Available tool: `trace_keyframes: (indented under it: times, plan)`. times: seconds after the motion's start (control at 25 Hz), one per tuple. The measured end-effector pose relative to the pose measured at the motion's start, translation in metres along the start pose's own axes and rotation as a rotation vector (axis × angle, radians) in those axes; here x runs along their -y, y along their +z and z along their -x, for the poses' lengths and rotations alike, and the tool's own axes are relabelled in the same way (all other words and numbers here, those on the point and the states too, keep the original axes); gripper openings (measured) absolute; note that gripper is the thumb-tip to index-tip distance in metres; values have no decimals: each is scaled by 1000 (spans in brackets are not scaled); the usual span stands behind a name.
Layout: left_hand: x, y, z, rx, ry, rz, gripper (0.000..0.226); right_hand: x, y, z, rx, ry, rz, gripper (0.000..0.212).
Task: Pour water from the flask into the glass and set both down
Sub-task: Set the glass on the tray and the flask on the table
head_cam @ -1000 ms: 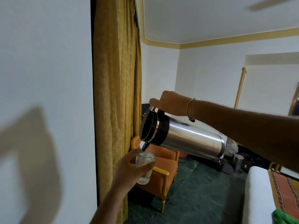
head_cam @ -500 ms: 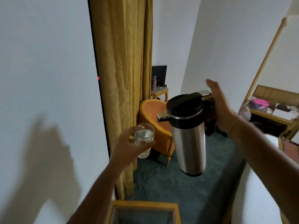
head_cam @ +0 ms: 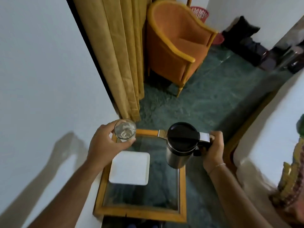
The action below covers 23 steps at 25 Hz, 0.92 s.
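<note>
My left hand point(head_cam: 105, 146) grips a clear glass point(head_cam: 125, 130) with water in it, held upright above the far left corner of a small glass-topped table point(head_cam: 181, 195). A steel flask point(head_cam: 178, 145) with a black lid is held upright by its handle in my right hand point(head_cam: 213, 148), above the table's far right part. Whether the flask's base touches the tabletop cannot be told from this angle.
A white square plate point(head_cam: 130, 168) lies on the table between my hands. An orange armchair point(head_cam: 174, 45) and a yellow curtain point(head_cam: 115, 55) stand beyond the table. A white wall runs along the left, a white bed edge point(head_cam: 269, 137) on the right.
The flask went from tilted and pouring to upright. Both hands came down with flask and glass, and the view dropped to the table below them.
</note>
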<state>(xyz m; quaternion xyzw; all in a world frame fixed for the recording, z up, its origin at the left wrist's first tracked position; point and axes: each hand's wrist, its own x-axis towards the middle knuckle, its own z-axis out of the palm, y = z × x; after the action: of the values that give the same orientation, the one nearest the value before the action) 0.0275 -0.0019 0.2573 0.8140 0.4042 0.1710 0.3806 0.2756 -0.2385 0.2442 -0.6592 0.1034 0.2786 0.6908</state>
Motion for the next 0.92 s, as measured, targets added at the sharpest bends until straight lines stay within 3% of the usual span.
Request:
trace_keyframes:
  times: [0.16,0.4,0.68,0.92]
  plan:
    - [99,78,14,93,-182,-49,77,-113,-12,-44,-36,60,-112,43]
    - [225,181,35,237,-325,-113,77,-235,-28,-94,-133,70,-189,39]
    - [306,240,47,248,-383,-186,75,-285,-36,-119,-109,3,-201,45]
    - [324,263,47,205,-410,-193,77,-313,-44,-122,-145,34,-103,21]
